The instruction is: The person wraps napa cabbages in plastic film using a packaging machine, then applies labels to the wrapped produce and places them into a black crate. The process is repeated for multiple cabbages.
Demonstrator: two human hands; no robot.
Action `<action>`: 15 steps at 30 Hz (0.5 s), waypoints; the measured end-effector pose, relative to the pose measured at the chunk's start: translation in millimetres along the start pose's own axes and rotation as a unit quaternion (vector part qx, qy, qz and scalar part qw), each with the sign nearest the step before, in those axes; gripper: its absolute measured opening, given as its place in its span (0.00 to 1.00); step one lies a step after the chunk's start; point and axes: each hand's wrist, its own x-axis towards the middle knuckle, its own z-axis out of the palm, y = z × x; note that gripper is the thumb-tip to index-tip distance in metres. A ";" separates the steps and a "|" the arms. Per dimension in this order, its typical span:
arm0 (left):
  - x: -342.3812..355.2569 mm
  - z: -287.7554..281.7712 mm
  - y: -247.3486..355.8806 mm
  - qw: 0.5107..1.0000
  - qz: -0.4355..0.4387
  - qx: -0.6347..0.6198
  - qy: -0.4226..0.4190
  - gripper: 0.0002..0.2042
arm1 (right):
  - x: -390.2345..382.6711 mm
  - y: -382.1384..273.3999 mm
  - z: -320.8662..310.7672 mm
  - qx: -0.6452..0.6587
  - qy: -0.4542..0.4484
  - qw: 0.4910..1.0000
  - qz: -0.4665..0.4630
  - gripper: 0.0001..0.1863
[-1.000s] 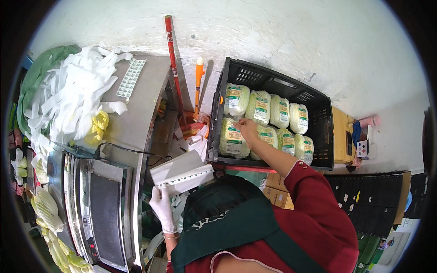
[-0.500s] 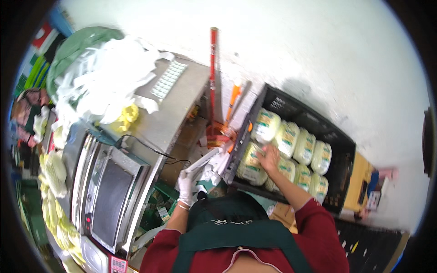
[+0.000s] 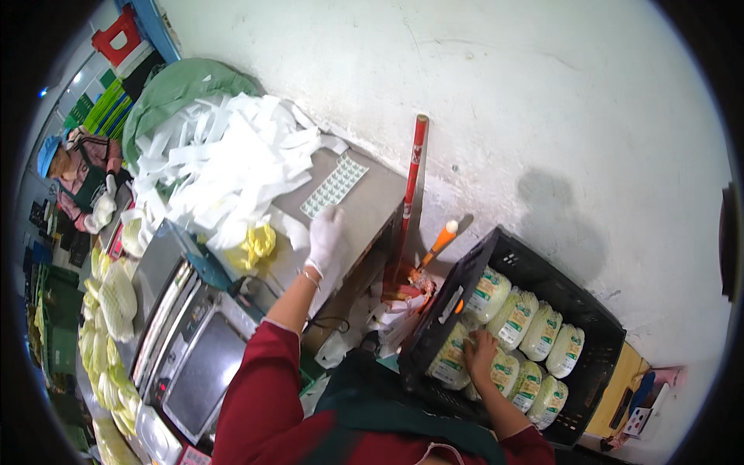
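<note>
My gloved left hand (image 3: 326,232) is over the metal table (image 3: 364,194), fingers slightly bent and apart, at the lower end of a green-and-white sticker sheet (image 3: 333,184). White strips (image 3: 232,155) and a yellow crumpled bag (image 3: 256,244) lie beside it. My bare right hand (image 3: 479,353) rests open among wrapped pale cabbages in the black crate (image 3: 597,318), touching the lower-left package (image 3: 449,356). The packages, several with green labels, lie in two rows.
A co-worker (image 3: 85,178) in blue cap and pink top handles a wrapped item at left. A metal machine (image 3: 194,372), loose cabbages (image 3: 101,333), red pole (image 3: 412,163), orange-handled tool (image 3: 442,242), white wall (image 3: 581,116) and wooden piece (image 3: 620,395) surround me.
My left hand has moved up and forward onto the table and has let go of the white card. The view has swung left; my right hand stays in the crate.
</note>
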 end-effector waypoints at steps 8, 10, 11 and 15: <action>124.6 43.8 -32.5 0.930 -0.020 0.349 -0.111 0.17 | -3.2 3.3 -3.9 -0.078 -0.004 0.997 0.006 0.16; 138.1 23.8 -54.3 0.946 -0.084 0.270 -0.157 0.18 | 1.0 -0.9 2.9 -0.075 -0.010 0.997 0.001 0.15; 140.5 23.0 -52.7 0.956 -0.102 0.205 -0.183 0.19 | 1.4 -0.5 2.2 -0.073 -0.014 0.997 0.005 0.16; 113.2 11.4 -22.1 0.937 -0.144 -0.248 -0.198 0.13 | 4.2 4.1 -4.0 -0.066 -0.024 0.997 0.036 0.16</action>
